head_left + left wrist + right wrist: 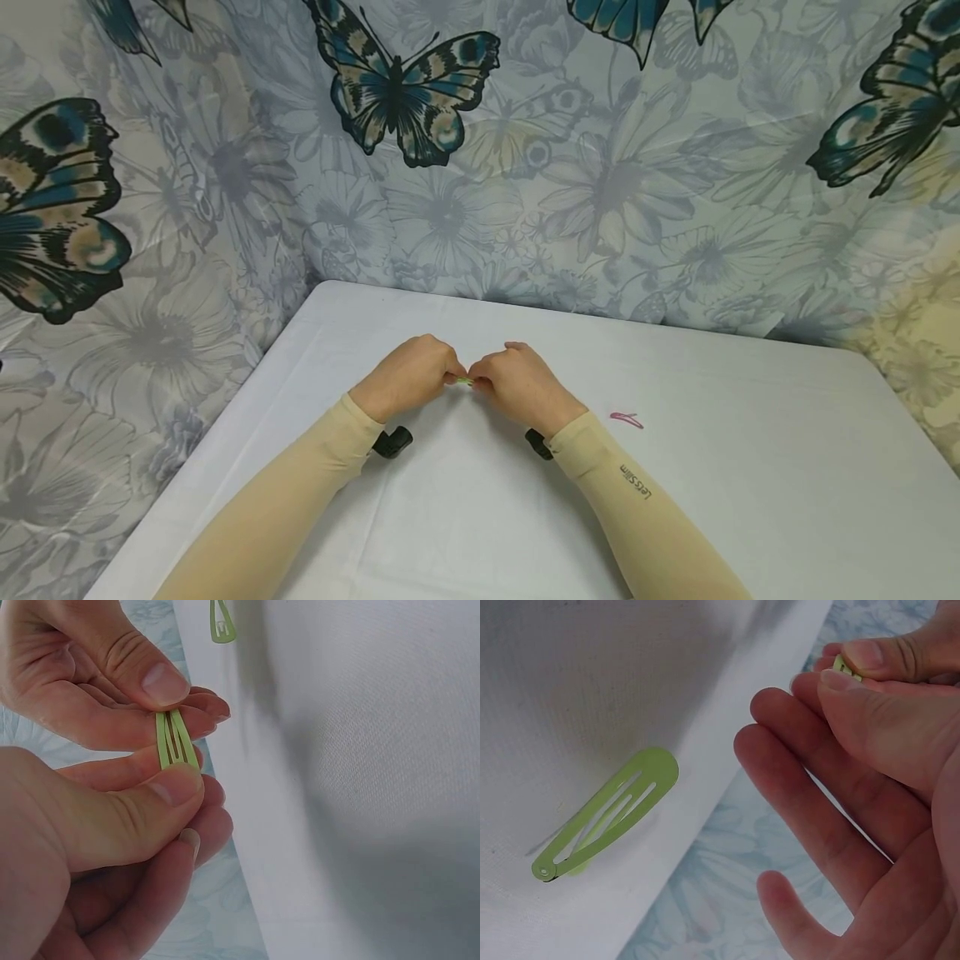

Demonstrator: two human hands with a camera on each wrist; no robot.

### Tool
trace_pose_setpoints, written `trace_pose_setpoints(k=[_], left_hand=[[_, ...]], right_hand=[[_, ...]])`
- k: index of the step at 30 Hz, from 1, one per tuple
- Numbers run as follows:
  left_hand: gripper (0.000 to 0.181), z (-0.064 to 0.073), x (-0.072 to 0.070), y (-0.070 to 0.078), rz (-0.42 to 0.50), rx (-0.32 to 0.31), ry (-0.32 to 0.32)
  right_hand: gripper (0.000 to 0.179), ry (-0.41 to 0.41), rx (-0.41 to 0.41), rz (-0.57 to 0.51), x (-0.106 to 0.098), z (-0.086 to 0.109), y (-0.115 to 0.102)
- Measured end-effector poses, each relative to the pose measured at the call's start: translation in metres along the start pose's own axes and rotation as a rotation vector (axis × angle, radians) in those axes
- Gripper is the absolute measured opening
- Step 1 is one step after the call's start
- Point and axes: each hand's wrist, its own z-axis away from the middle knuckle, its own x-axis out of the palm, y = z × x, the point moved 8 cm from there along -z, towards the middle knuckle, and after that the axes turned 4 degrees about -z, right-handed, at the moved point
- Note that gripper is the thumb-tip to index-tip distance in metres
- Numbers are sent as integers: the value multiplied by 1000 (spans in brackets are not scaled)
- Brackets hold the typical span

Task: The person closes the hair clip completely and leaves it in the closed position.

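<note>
A light-green snap hair clip (174,739) is held between both hands, its slotted middle showing in the left wrist view. My left hand (412,375) pinches one end between thumb and fingers, and my right hand (521,387) pinches the other. In the right wrist view, the outer fingers (832,817) of the right hand are spread, while its thumb and forefinger stay at the clip. A second green hair clip (607,814) lies on the white cloth near the right hand. It is hidden in the head view.
A pink hair clip (627,419) lies on the white-covered table (465,533), right of the right wrist. Butterfly-and-flower fabric (450,208) hangs behind the table and along its left side. Black devices (393,442) are worn under both wrists.
</note>
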Motion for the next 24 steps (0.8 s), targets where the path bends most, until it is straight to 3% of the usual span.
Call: trace_pose_setpoints(k=[24], left_hand=[[38,1,-1,5,20,40,3]], right_hand=[[14,5,8,-91,-4,3,5]])
